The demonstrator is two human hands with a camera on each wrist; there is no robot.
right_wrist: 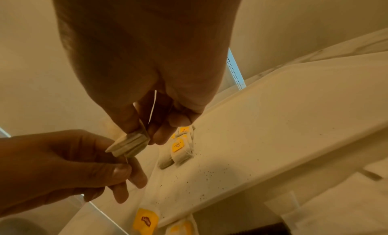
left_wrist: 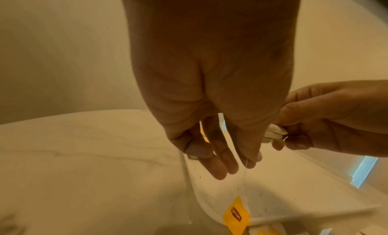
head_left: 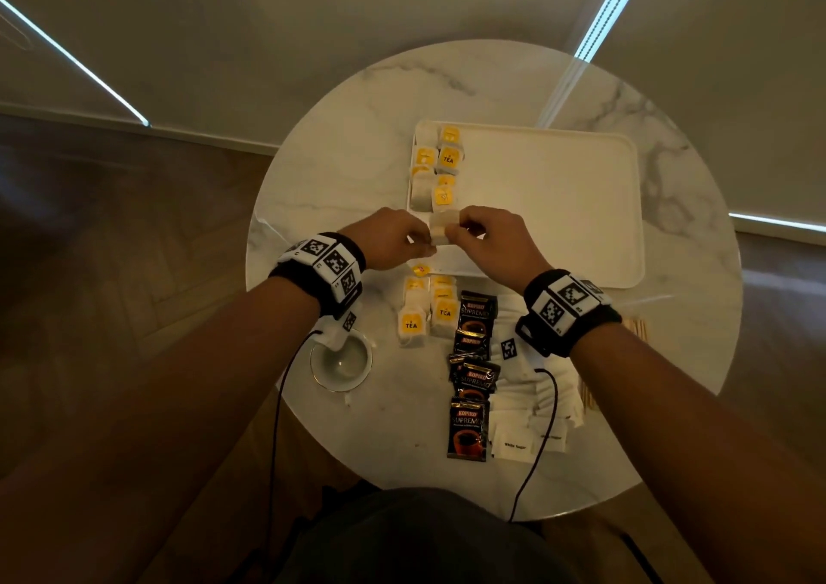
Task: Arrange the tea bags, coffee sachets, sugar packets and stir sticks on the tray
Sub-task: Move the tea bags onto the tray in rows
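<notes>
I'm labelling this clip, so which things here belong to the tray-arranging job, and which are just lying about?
Part of the job:
tray
tea bag held by left hand and right hand
tea bags on the tray
tea bags on the table
coffee sachets
sugar packets
stir sticks

Lying about:
cup

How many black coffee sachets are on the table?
4, in one overlapping column on the table before the tray: farthest sachet, second sachet, third sachet, nearest sachet. More may hide beneath.
</notes>
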